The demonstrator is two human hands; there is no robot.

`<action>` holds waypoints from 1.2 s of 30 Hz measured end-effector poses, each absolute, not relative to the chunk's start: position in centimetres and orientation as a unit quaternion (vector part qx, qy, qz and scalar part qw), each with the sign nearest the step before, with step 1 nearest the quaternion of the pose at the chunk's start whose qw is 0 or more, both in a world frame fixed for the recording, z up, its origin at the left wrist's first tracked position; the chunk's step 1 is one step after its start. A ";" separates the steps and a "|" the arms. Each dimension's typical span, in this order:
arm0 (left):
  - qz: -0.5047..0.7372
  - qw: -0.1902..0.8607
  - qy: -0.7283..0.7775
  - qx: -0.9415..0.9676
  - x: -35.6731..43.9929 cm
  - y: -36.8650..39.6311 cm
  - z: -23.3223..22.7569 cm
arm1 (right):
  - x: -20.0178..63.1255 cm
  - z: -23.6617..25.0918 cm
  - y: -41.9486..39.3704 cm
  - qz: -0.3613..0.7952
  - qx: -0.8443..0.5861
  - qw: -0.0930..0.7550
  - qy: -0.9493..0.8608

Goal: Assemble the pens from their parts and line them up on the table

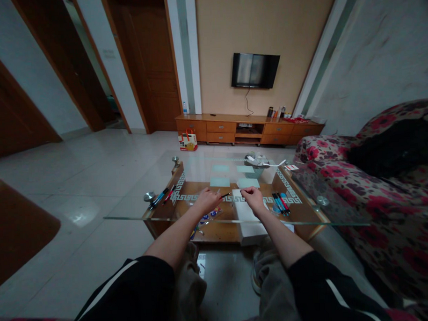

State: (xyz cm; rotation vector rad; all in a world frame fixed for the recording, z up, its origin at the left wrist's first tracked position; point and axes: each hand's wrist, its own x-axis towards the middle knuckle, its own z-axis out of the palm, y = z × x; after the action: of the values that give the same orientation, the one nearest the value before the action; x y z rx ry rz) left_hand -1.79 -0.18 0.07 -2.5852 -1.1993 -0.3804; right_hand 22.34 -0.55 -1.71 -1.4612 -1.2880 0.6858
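Note:
Above the glass coffee table (131, 217), my left hand (207, 201) is closed on a thin dark pen (225, 195), its end pointing right. My right hand (253, 199) is pinched a short way to the right; whatever its fingertips hold is too small to make out. Left of my hands lie blue and dark pens (159, 198) and a red pen (169, 195). Right of my right hand, several blue, black and red pens (280, 205) lie side by side.
Below the glass, a white box (250, 232) and colourful packets (205, 219) sit on the wooden shelf. A dark basket (256, 164) stands at the far side. A floral sofa (369, 192) is at right; a TV cabinet (220, 127) lines the wall.

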 end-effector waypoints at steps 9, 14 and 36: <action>-0.123 0.138 -0.414 -0.891 -1.8 -0.2 0.0 | 22.5 -3.2 -0.5 0.241 -0.573 0.421 -0.661; -0.123 0.154 -0.410 -0.890 -1.8 -0.2 0.0 | 22.3 -3.2 -0.8 0.207 -0.555 0.368 -0.717; -0.119 0.128 -0.413 -0.894 -1.9 -0.1 -0.1 | 22.3 -2.9 -1.5 0.175 -0.546 0.271 -0.773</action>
State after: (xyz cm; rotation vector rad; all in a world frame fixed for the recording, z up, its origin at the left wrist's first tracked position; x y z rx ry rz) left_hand -1.91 -0.05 -0.06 -2.6003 -1.2010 -0.3456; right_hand 22.35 -1.49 -2.94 -1.4704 -2.0834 0.4712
